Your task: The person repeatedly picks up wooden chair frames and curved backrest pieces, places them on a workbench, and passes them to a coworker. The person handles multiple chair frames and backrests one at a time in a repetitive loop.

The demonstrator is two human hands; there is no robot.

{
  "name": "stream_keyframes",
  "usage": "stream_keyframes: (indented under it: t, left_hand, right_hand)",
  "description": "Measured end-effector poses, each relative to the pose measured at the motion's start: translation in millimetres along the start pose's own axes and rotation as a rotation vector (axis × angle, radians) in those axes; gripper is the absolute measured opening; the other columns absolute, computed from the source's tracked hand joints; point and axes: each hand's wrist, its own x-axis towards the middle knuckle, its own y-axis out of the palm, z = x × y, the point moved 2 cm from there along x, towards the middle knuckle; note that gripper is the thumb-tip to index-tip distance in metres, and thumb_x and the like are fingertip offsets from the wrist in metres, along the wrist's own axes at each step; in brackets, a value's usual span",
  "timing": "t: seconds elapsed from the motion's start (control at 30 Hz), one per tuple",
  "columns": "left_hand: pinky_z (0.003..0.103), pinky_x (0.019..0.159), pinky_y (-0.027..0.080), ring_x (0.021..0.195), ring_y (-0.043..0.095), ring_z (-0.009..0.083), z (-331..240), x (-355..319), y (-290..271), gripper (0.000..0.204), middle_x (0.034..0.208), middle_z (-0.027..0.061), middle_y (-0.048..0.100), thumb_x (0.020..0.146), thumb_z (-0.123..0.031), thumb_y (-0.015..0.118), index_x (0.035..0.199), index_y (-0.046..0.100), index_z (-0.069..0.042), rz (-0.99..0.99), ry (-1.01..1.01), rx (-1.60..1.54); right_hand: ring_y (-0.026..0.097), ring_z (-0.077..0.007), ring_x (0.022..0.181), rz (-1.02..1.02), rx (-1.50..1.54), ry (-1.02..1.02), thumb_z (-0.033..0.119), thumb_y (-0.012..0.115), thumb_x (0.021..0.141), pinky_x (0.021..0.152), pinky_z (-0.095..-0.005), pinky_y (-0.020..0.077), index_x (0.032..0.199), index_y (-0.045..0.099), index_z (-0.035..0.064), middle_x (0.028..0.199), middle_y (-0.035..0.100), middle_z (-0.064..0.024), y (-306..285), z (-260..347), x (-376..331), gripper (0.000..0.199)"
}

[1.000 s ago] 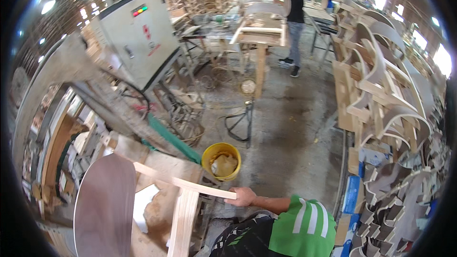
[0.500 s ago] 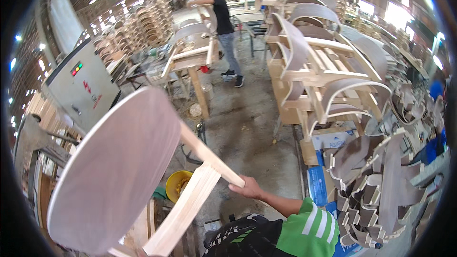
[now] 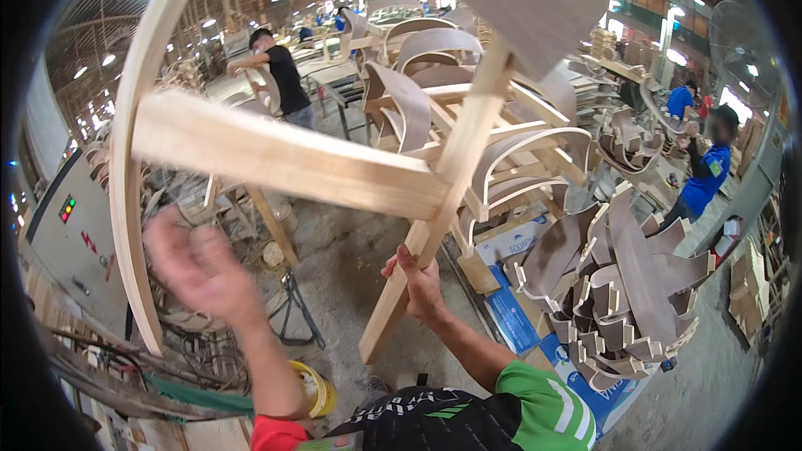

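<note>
A pale wooden chair frame (image 3: 292, 156) is held up across the middle of the view. It has two long posts joined by a crosspiece, and a brown curved backrest panel (image 3: 535, 0) at its upper end. My right hand (image 3: 423, 286) is closed round the lower part of the nearer post (image 3: 455, 175), thumb upward. My left hand (image 3: 205, 271), blurred by motion, is off the wood with its fingers apart. It is below the crosspiece and close to the curved far-left post (image 3: 125, 167).
Chair frames with curved backs (image 3: 526, 150) are piled beyond. At right, bent plywood pieces (image 3: 622, 284) lie stacked by blue cartons (image 3: 511, 317). A grey control cabinet (image 3: 71, 225) and yellow bucket (image 3: 316, 388) stand left. One person in black (image 3: 286, 79) and another in blue (image 3: 708, 171) are farther off.
The chair frame has been raised and turned, its backrest moving from lower left to the top. My left hand has come into view, apart from the wood. The view has swung right.
</note>
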Motion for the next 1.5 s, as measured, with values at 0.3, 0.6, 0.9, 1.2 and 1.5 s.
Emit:
stream_keyframes:
  t: [0.3, 0.6, 0.9, 1.2, 1.5]
  left_hand:
    - [0.035, 0.098, 0.051, 0.112, 0.062, 0.0178, 21, -58, 217, 0.049, 0.124, 0.0085, 0.063, 0.108, -0.034, 0.056, 0.143, 0.048, 0.000, 0.422, -0.895, -1.058]
    - [0.032, 0.086, 0.056, 0.100, 0.067, 0.0142, 64, -47, 317, 0.047, 0.113, 0.0074, 0.067, 0.104, -0.034, 0.065, 0.135, 0.056, 0.001, 0.767, -0.932, -1.284]
    - [0.035, 0.080, 0.059, 0.091, 0.071, 0.0194, 17, -59, 479, 0.060, 0.110, 0.0155, 0.071, 0.097, -0.044, 0.072, 0.131, 0.061, 0.003, 1.438, -0.617, -1.031]
    - [0.040, 0.084, 0.056, 0.096, 0.070, 0.0252, -27, -139, 621, 0.073, 0.116, 0.0200, 0.072, 0.082, -0.052, 0.084, 0.120, 0.070, 0.009, 1.764, -0.429, -0.872]
    - [0.044, 0.098, 0.050, 0.119, 0.063, 0.0337, 12, -235, 708, 0.080, 0.131, 0.0246, 0.066, 0.083, -0.059, 0.079, 0.128, 0.069, 0.007, 1.951, -0.334, -0.577]
  right_hand:
    - [0.067, -0.0190, 0.095, -0.051, -0.619, -0.266, 0.023, 0.079, 0.094, 0.080, -0.0324, 0.0562, 0.117, 0.061, -0.0003, 0.106, 0.068, -0.0093, 22, -8, 34, 0.037]
    - [0.043, -0.0259, 0.144, -0.334, -1.071, -1.267, 0.040, 0.057, 0.102, 0.120, -0.0448, 0.0311, 0.158, 0.031, -0.0028, 0.155, 0.044, -0.0162, -46, 286, -87, 0.075]
    - [0.053, -0.0228, 0.129, -0.878, -0.683, -1.190, 0.033, 0.067, 0.099, 0.111, -0.0385, 0.0399, 0.151, 0.041, -0.0076, 0.140, 0.055, -0.0150, -82, 280, -71, 0.071]
    - [0.061, -0.0206, 0.119, -0.921, -0.596, -1.046, 0.024, 0.065, 0.102, 0.102, -0.0367, 0.0481, 0.142, 0.048, -0.0033, 0.131, 0.061, -0.0124, -52, 314, -6, 0.052]
    - [0.064, -0.0191, 0.113, -0.782, -0.608, -0.828, 0.024, 0.063, 0.103, 0.093, -0.0366, 0.0545, 0.140, 0.052, 0.0001, 0.127, 0.064, -0.0095, -65, 337, 92, 0.045]
